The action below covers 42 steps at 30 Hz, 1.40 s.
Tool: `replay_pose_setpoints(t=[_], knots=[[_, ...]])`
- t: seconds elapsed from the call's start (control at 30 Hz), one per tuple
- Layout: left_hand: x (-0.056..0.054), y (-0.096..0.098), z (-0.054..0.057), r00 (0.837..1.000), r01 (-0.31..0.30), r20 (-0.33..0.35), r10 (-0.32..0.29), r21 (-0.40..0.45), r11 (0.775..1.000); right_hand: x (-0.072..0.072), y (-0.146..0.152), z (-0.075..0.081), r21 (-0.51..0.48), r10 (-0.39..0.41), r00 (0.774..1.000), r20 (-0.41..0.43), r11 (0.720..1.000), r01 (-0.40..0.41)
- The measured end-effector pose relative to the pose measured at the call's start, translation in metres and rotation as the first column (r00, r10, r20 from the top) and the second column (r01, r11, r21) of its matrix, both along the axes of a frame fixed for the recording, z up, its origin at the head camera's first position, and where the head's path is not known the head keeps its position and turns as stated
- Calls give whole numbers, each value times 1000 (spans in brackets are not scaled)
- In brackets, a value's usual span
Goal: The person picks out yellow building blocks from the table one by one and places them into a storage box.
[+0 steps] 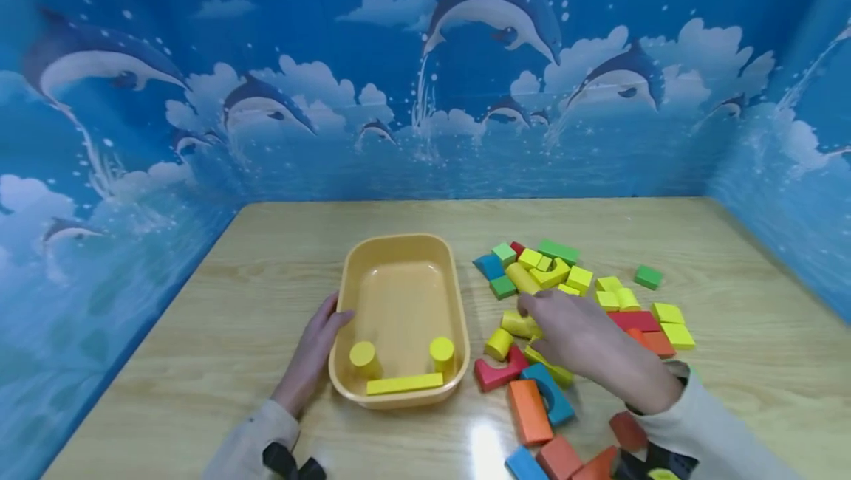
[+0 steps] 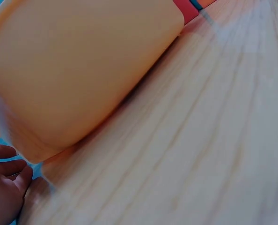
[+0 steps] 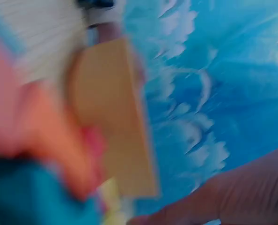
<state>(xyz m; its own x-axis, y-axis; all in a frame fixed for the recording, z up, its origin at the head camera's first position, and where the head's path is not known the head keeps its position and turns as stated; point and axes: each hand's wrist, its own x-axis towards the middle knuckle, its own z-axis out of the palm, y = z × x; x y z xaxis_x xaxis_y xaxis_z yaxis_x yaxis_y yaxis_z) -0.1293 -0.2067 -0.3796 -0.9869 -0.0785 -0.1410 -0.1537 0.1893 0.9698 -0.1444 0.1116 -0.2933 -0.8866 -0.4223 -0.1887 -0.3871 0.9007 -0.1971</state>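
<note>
My left hand holds the left rim of a tan plastic tray, with its thumb over the edge. Fingers show beside the tray's outer wall in the left wrist view. Inside the tray, two yellow cylinders stand upright by a long yellow bar. Over the yellow blocks to the right is my right hand, fingers bent downward beside a lying yellow cylinder. Its grip is hidden from the head view, and the right wrist view is blurred, showing only part of the hand.
Green, yellow and red blocks lie loosely beyond the right hand. Nearer me are a red notched block, a blue arch and an orange block. A dolphin-printed backdrop borders the wooden table.
</note>
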Motion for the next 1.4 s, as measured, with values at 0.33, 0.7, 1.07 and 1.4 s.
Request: replay_pose_setpoints(t=[0.33,0.7,1.07,1.4], knots=[[-1,-1,-4,999,-5,-40,6,35,999,-1,15,-21,32,-21,996,83,999,19],[-1,-4,-2,999,-5,-37,5,10,1000,-8,-76,28,-348,243,963,-115,898,-268],[-3,0,-1,1000,-4,-5,4,15,1000,-7,-121,-3,-197,321,947,-2,928,-315],[-2,0,-1,1000,-5,-23,5,0,1000,-5,-124,-22,-156,379,925,5,914,-374]])
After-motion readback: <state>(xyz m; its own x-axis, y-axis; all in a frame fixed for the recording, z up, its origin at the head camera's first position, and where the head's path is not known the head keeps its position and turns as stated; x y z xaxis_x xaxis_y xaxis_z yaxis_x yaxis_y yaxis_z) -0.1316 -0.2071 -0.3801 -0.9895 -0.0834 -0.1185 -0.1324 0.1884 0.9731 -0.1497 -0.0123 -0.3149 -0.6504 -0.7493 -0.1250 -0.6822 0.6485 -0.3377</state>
